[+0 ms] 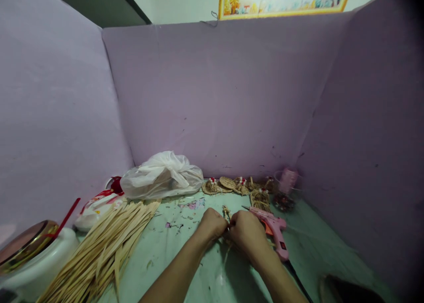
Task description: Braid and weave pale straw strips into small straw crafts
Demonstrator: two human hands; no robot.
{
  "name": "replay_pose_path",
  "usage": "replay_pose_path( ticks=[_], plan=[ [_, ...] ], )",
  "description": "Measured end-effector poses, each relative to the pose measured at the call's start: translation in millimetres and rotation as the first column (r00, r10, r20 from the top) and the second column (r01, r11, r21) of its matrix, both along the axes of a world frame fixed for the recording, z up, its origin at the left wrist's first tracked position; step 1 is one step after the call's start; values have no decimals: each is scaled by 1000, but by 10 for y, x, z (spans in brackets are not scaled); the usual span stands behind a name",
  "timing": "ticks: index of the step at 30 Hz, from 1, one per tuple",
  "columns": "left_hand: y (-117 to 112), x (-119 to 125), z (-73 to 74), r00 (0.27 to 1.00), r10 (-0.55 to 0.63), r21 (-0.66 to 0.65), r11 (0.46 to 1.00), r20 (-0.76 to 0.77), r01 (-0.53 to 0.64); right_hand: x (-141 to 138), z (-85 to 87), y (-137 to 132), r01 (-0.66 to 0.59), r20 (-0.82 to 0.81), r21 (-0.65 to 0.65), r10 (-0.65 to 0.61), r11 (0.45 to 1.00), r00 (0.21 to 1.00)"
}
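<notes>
Straw piece (226,213): small plaited bit of pale straw; held between both hands over the middle of the table; its upper end stands up just behind the knuckles; the rest is hidden by fingers
Left hand (212,225): curled closed, fingertips pinching the straw piece from the left; back of the hand turned up; forearm comes in from the lower edge, slanting up and to the right
Right hand (247,233): closed in a loose fist on the same straw piece; knuckles touching those of the left hand; wrist bent a little inward; forearm comes in from the lower right, slanting up and to the left
Glue gun (273,229): pink; lying on the table just beside the right hand, on its far right side; nozzle pointing left; handle towards the person
Straw strips (106,245): loose sheaf of flat pale strips; lying left of the left forearm, well apart from it
Plastic bag (162,176): white, crumpled; at the foot of the back panel, behind the strips
Woven pieces (228,184): small round and oblong straw items with red-and-white trim; in a row along the back panel
Pink cup (287,180): blurred; in the far right corner
White pot (33,259): gold-coloured lid; lower left corner
Table (185,250): pale green, flecked with scraps
Partition (215,95): lilac panels on three sides
</notes>
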State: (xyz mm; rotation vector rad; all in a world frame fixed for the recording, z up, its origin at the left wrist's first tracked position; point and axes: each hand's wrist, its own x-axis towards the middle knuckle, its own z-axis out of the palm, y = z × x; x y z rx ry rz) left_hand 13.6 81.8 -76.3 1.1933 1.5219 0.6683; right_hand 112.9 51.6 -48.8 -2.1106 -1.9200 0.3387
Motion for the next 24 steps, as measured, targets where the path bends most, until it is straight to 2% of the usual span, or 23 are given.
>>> replay_pose_path(
  ticks=[2, 6, 12, 16, 19, 21, 24],
  plan=[
    [-15, -8, 45, 998, 16, -72, 997, 63, -11, -46, 49, -38, -8, 4, 17, 8, 1000, 1000],
    [10, -106, 96, 985, -25, -163, 985, 173, 54, -110, 106, -76, -52, -2, 24, 52, 998, 999],
    [131, -261, 70, 953, -34, -239, 965, 300, 110, 13, 231, -103, -155, -155, -92, 139, 984, 978],
    [154, -305, 86, 939, -68, -277, 946, 336, 168, 59, 165, -153, -253, -118, -262, 230, 931, 966],
    [167, -343, 90, 939, -94, -286, 938, 331, 195, 77, 66, -189, -279, -46, -258, 277, 925, 960],
    [175, -373, 85, 946, -113, -288, 936, 302, 204, 142, 67, -199, -248, -38, -222, 246, 943, 968],
    [166, -396, 76, 961, -141, -249, 947, 238, 201, 318, 220, -173, -128, -108, -206, 107, 970, 988]
  ],
)
